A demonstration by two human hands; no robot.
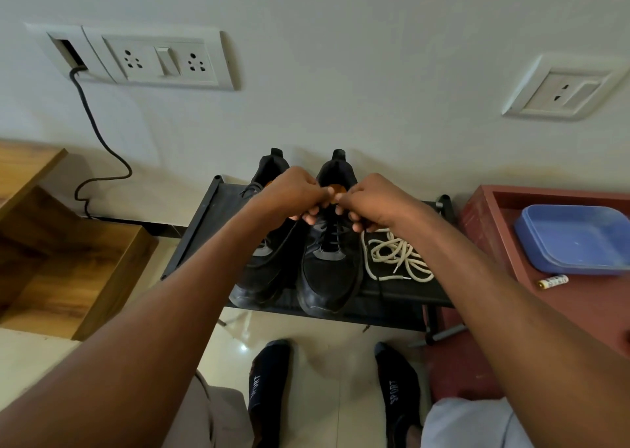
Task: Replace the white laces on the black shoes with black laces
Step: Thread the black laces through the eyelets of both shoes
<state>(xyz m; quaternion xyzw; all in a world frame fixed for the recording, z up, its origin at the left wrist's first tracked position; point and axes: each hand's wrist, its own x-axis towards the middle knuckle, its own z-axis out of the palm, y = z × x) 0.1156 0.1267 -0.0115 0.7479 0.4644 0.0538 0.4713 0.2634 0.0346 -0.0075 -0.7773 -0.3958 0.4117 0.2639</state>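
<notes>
Both hands, left hand (296,193) and right hand (370,199), pinched the thin black lace (356,279) above the right-hand black mesh sports shoe (329,267) at frame centre. The removed cream-white woven laces (397,255) lay just right. A slack pull might leave the ends uneven.

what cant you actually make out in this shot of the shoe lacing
- Head view: the top eyelets of the right shoe are covered by the left hand and right hand.
- The fingers curl underneath, so any knot is hidden.
- The left shoe is partly behind the left forearm.
- Print on the small battery is too small to read.
</notes>
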